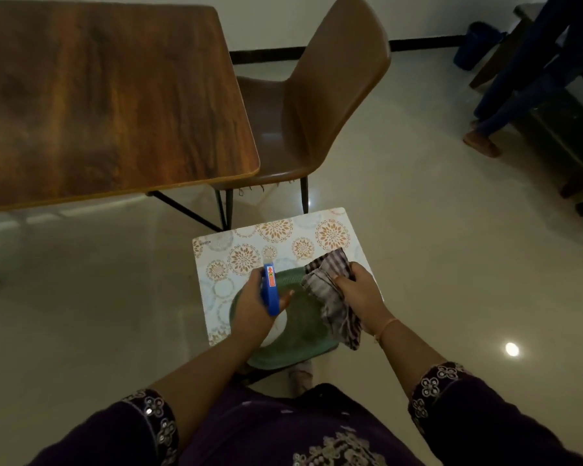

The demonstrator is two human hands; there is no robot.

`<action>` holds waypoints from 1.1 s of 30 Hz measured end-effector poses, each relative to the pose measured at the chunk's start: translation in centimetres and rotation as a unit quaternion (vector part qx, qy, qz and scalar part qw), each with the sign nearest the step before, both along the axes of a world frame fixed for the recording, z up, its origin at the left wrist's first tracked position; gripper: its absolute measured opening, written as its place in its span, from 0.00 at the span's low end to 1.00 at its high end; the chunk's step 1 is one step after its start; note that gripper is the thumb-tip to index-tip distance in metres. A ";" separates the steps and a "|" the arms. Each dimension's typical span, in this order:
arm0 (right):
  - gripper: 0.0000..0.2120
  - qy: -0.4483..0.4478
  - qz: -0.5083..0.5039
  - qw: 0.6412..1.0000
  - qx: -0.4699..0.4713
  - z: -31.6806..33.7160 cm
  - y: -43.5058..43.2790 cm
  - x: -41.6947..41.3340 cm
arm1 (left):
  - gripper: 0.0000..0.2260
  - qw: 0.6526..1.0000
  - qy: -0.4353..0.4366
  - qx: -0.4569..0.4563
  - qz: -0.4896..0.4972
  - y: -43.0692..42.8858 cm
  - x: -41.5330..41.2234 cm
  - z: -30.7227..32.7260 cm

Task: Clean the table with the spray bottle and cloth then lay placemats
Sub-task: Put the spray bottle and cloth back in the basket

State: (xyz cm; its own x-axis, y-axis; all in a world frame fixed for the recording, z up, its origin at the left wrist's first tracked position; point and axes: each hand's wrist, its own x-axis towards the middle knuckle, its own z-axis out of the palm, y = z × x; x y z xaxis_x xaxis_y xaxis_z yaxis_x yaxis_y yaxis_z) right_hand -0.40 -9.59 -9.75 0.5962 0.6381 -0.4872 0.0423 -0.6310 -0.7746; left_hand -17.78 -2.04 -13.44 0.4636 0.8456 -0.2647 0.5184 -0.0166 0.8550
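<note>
No word or number can be read here. Just below the centre of the frame, the blue trigger head of the spray bottle bears a narrow orange-red sticker with what looks like an arrow and a small round mark. Its print is too small to make out. A tiny dark line of print, illegible, runs near the upper left corner of the floral placemat.

Left grip round spray bottle, right grip holding checked cloth
</note>
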 end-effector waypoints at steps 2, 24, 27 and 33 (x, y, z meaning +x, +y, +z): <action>0.08 -0.012 0.033 0.999 -0.014 -0.2 -0.1 0.8 | 0.24 0.999 0.018 0.025 0.009 -0.6 0.5 -1.2; 0.05 0.108 0.078 0.991 -0.009 -2.1 2.6 2.8 | 0.42 0.990 0.140 -0.024 0.013 -1.6 -2.9 -5.2; 0.05 0.129 0.078 0.989 -0.006 -1.8 3.0 3.0 | 0.39 0.984 0.176 -0.024 0.008 -1.6 -3.8 -4.8; 0.09 0.208 0.062 0.976 0.034 -0.2 3.4 3.6 | 0.28 0.968 0.220 -0.051 0.111 -1.6 -7.1 -2.6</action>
State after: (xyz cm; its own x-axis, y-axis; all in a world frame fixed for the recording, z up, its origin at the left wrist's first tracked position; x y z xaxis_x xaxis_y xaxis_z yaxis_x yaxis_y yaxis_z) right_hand 3.19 -6.21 -9.99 0.2729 0.7320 -0.6242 -0.2118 -0.5872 -0.7812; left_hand -24.89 -3.62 -16.04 0.0966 0.8705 -0.4826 0.8139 0.2100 0.5417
